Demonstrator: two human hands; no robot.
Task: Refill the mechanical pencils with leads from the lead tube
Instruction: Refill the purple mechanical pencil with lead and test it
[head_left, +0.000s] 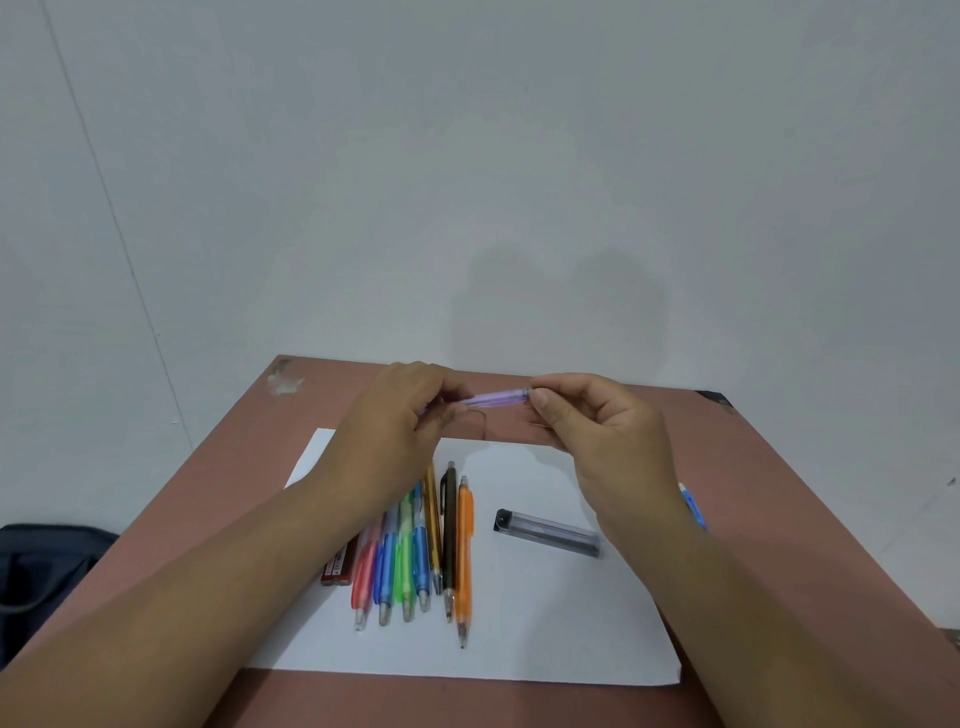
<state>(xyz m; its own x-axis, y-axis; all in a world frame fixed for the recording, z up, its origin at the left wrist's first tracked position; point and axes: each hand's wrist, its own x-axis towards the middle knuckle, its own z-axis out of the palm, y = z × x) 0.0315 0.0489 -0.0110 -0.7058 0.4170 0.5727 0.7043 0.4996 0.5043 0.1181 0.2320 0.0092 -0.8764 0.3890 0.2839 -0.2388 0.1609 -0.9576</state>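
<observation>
Both hands, left (402, 415) and right (597, 431), pinch a purple pencil (496, 399) above the table's far edge (597, 385).

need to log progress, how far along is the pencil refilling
Done: cannot tell whether any pencil is filled; a blue pencil lies apart at the right. In hand: the left hand grips a purple pencil while the right hand pinches its end. Left: seven pencils in a row on the white paper, beside the lead tube.
</observation>
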